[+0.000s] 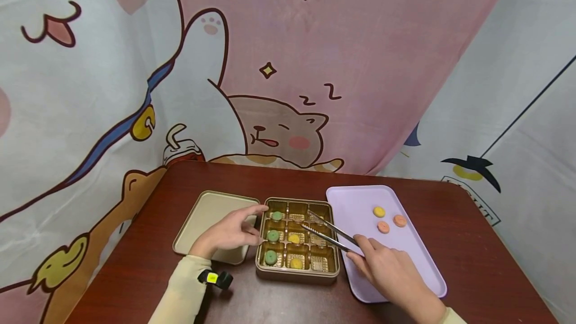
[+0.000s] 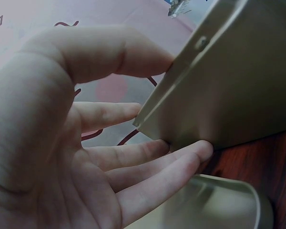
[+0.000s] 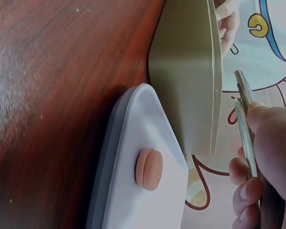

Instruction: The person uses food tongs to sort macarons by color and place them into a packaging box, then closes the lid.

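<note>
A person's R hand (image 1: 389,269) grips metal tongs (image 1: 324,237), tips parted over the ctr. and R of a gold nine-cell box (image 1: 297,276) on a wood table (image 1: 463,249), while the L hand (image 1: 231,232), fingers extended and grasping nothing, touches the box's L side. Green macarons (image 1: 273,236) line its L column; yellow macarons (image 1: 294,238) sit in the ctr. column's mid. and near cells. A gold lid (image 1: 209,214) lies just L, a lilac tray (image 1: 360,214) just R, w/ only a slim gap at the box edge; wider wood shows far and R. Toward the tray's far end: one yellow macaron (image 1: 379,211), two coral macarons (image 1: 399,220). L wrist view adds fingertips (image 2: 202,149) against the box's outer wall; R wrist view, a coral macaron's layered side nr. a tray corner, can't tell if one of the pair.
</note>
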A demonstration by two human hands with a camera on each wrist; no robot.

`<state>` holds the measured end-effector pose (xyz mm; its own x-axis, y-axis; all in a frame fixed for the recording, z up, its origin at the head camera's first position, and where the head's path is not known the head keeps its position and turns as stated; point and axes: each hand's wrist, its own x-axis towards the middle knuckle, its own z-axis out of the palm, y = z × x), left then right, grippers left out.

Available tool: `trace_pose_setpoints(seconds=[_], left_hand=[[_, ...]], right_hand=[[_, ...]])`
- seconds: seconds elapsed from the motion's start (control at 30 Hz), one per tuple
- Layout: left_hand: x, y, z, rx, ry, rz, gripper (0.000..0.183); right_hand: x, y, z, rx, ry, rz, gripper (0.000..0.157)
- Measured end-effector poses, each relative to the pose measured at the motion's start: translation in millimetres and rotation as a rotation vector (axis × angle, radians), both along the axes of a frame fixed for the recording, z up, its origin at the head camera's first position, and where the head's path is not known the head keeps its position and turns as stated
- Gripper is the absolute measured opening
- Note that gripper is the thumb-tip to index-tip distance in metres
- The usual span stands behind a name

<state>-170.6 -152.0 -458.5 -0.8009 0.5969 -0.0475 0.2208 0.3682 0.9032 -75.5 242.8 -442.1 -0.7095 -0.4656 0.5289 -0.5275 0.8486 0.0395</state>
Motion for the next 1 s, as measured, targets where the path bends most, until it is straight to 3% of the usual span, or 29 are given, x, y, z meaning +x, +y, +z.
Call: trace_pose_setpoints(seconds=[0.13, 0.3, 0.5, 0.77, 1.0], left_hand=[[-0.1, -0.2, 0.0, 0.001, 0.0, 0.001, 0.084], [-0.4, -0.3, 0.3, 0.005, -0.006, 0.004, 0.084], [-0.4, -0.1, -0.1, -0.001, -0.004, 0.006, 0.084], [-0.6, 0.1, 0.1, 0.0, 0.002, 0.003, 0.084], [-0.7, -0.2, -0.6, 0.004, 0.004, 0.004, 0.083]], right_hand=[[-1.8, 3.9, 3.4, -0.007, -0.013, -0.035, 0.028], [-5.2, 12.0, 3.4, -0.04, 0.007, -0.057, 0.03], [-8.6, 22.0, 2.3, -0.071, -0.03, -0.096, 0.034], [-10.2, 38.3, 5.0, -0.053, -0.154, -0.254, 0.036], [-14.1, 54.9, 2.3, -0.053, -0.173, -0.301, 0.038]])
